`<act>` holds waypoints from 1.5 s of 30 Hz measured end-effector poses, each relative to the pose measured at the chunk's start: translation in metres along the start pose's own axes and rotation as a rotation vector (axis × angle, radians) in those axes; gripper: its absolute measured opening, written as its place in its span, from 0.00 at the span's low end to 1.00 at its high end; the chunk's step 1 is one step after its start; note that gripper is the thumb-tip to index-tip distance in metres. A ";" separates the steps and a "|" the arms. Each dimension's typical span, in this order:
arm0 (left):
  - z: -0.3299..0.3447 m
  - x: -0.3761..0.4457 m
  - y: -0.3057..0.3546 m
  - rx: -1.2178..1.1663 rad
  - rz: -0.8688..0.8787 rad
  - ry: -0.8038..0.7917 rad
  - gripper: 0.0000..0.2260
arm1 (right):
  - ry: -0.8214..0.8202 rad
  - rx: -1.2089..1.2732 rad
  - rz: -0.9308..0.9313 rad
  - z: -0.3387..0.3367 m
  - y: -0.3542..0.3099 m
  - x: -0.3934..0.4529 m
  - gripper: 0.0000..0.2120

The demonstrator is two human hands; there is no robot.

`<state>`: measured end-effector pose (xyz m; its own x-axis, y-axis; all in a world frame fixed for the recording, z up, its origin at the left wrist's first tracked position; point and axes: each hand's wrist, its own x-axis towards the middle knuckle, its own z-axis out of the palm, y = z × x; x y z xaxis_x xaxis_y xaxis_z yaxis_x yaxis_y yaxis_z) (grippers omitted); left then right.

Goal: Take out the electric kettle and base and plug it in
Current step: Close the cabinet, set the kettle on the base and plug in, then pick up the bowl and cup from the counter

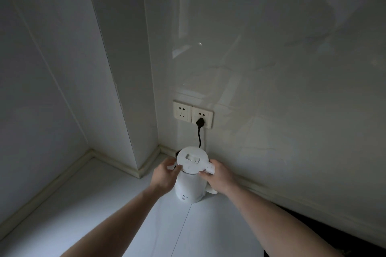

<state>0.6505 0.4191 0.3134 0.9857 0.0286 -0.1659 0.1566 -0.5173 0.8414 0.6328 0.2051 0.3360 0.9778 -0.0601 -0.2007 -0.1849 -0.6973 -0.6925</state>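
Observation:
A white electric kettle (191, 181) stands upright on the pale floor close to the wall corner, its lid closed. My left hand (165, 175) touches the kettle's upper left side near the lid rim. My right hand (217, 175) grips the top of the kettle's handle on its right side. A black plug (200, 121) sits in the right-hand wall socket (202, 116), and its black cord (199, 137) runs down behind the kettle. A dark edge behind the lid may be the base; most of it is hidden by the kettle.
A second wall socket (182, 111), with nothing in it, is just left of the used one. A wall pillar (125, 89) juts out at the left with a skirting board (144, 167) along its foot. Something dark (296, 221) lies at the lower right by the wall.

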 end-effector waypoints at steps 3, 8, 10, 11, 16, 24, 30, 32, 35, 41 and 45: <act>-0.003 -0.002 0.004 -0.016 0.009 0.033 0.20 | -0.014 -0.006 -0.009 0.009 -0.008 0.000 0.20; -0.009 -0.006 0.008 0.018 0.026 0.065 0.17 | 0.038 -0.034 0.013 0.014 -0.010 0.001 0.17; -0.011 -0.009 0.009 0.033 0.034 0.048 0.17 | 0.053 -0.063 0.022 0.014 -0.009 0.001 0.18; -0.012 -0.011 0.010 0.043 0.038 0.040 0.17 | 0.060 -0.079 0.030 0.014 -0.008 0.000 0.19; -0.011 -0.026 0.011 0.087 0.043 0.009 0.18 | 0.089 -0.124 0.042 0.007 -0.008 -0.010 0.24; -0.012 -0.075 0.021 0.219 0.064 -0.039 0.24 | 0.115 -0.193 -0.005 -0.020 0.010 -0.049 0.23; -0.014 -0.095 0.019 0.486 0.220 -0.078 0.28 | 0.069 -0.223 -0.076 -0.023 0.025 -0.093 0.23; -0.015 -0.089 0.025 0.619 0.286 -0.134 0.32 | 0.070 -0.233 -0.078 -0.022 0.028 -0.105 0.25; -0.012 -0.072 0.034 0.848 0.321 -0.255 0.37 | 0.084 -0.230 -0.052 -0.021 0.031 -0.117 0.26; 0.010 -0.061 0.033 1.035 0.291 -0.307 0.44 | 0.122 -0.210 0.013 -0.019 0.032 -0.142 0.28; 0.018 -0.070 0.039 1.060 0.264 -0.297 0.43 | 0.144 -0.227 0.042 -0.026 0.040 -0.176 0.27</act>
<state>0.5864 0.3813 0.3480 0.9044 -0.3200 -0.2822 -0.3246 -0.9453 0.0314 0.4558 0.1691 0.3621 0.9766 -0.1823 -0.1138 -0.2148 -0.8336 -0.5089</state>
